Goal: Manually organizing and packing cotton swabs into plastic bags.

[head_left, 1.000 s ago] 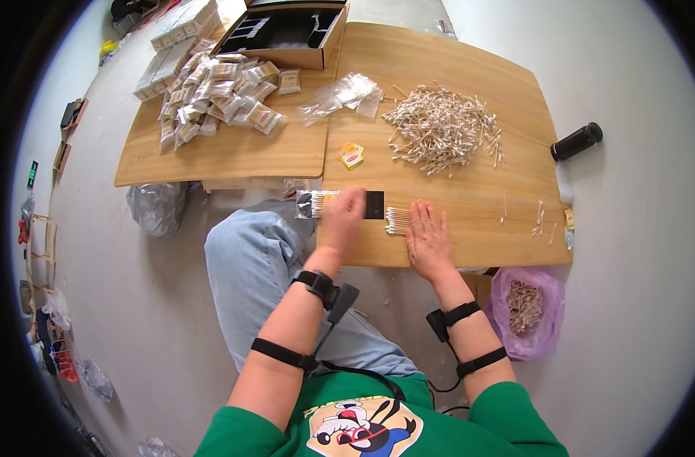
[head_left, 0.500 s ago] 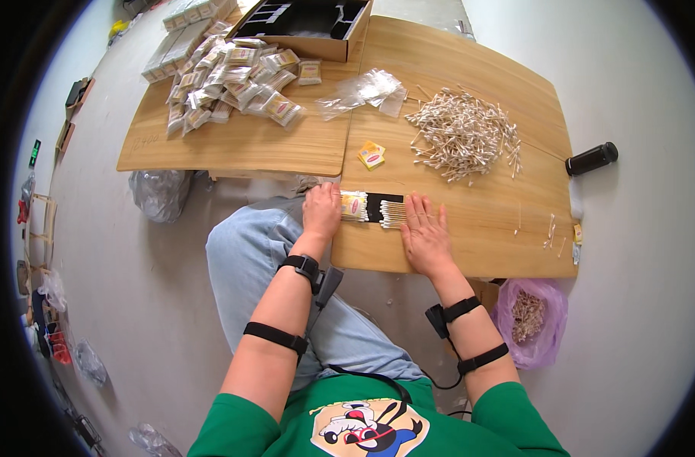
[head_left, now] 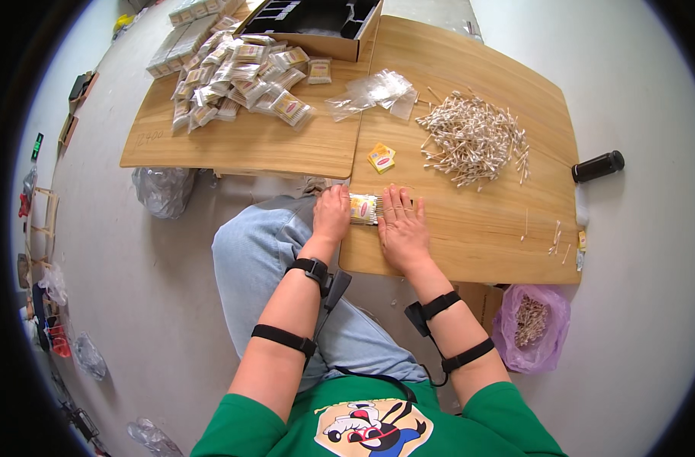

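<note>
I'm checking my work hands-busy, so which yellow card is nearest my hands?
The card between your left hand and right hand. The loose cards overlap farther up the table; the packets with cards are at far left.

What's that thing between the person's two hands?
Between the left hand and the right hand lies a small yellow-and-white card, with cotton swabs showing along its right edge. The head view shows it.
</note>
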{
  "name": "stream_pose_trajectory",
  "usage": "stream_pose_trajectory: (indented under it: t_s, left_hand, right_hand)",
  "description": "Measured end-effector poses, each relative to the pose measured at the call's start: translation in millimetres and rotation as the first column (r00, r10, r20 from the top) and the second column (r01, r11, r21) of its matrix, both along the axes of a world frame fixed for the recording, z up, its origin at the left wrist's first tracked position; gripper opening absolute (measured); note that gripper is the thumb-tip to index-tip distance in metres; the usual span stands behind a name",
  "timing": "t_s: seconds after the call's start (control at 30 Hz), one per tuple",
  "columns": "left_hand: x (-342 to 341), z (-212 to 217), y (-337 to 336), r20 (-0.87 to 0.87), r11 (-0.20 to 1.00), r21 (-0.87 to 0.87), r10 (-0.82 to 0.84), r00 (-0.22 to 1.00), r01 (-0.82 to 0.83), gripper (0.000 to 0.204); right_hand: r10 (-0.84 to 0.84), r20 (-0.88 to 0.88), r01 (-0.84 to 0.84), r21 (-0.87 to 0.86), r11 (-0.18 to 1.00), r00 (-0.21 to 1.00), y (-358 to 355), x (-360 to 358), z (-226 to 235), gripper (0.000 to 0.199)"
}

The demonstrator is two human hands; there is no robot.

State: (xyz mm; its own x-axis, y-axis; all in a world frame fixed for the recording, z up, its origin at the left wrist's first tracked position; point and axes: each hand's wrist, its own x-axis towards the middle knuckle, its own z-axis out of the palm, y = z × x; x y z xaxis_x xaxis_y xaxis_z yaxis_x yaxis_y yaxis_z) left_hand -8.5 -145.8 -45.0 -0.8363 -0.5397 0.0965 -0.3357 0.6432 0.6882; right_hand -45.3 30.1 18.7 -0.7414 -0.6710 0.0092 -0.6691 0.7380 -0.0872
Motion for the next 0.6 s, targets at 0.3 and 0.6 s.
stream_pose_trajectory:
  t_s: [0.3,0.6]
  left_hand:
    - [-3.3,9.3,-9.1,-0.287,0.929,0.363,0.181,0.941,-0.068,0.04]
    - [2.6,7.6,-12.6,-0.025,0.907,0.374,0.217,0.976,-0.192,0.052]
  right_hand:
    - [0.087,0.175,-0.047,-0.221,0.974,0.981,29.6,-16.4,5.2,0.075]
    - [0.042,0.043,-0.045,0.085,0.995,0.998,0.6,2.0,8.9,0.091]
